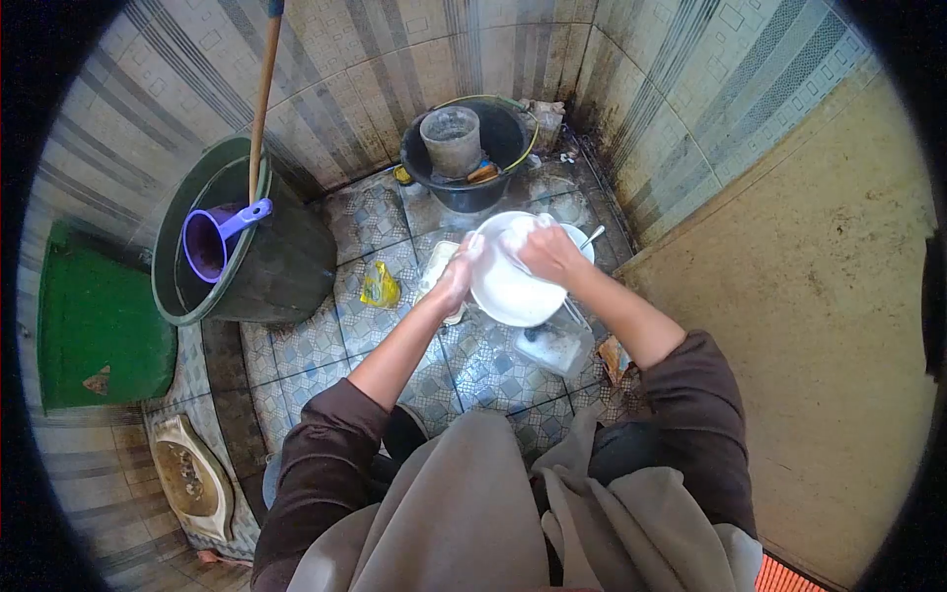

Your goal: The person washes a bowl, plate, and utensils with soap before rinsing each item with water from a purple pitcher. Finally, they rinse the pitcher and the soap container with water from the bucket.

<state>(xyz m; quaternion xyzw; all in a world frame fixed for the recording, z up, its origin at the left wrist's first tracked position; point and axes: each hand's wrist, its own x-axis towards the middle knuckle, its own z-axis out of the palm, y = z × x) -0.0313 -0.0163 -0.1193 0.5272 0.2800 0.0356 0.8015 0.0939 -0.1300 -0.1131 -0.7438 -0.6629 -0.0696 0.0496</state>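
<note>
A white bowl (521, 296) is tilted above the tiled floor, its inside facing up. My left hand (456, 278) is closed on its left rim. My right hand (545, 251), fingers curled and covered in white suds, presses at the upper right inside of the bowl; what it holds, if anything, is hidden by foam. Behind the bowl, at the right, another white dish (580, 240) shows in part, with a spoon (593, 237) on it. Below the bowl lies a clear plastic container (554, 347). A pale container (435, 264) is partly hidden behind my left hand.
A dark basin (464, 198) holding a grey pail (450, 141) stands at the back. At left is a large green bucket (296, 266) with a purple dipper (208, 244) and wooden stick (264, 109). A yellow packet (380, 286) lies on the floor. A tan panel (789, 296) bounds the right.
</note>
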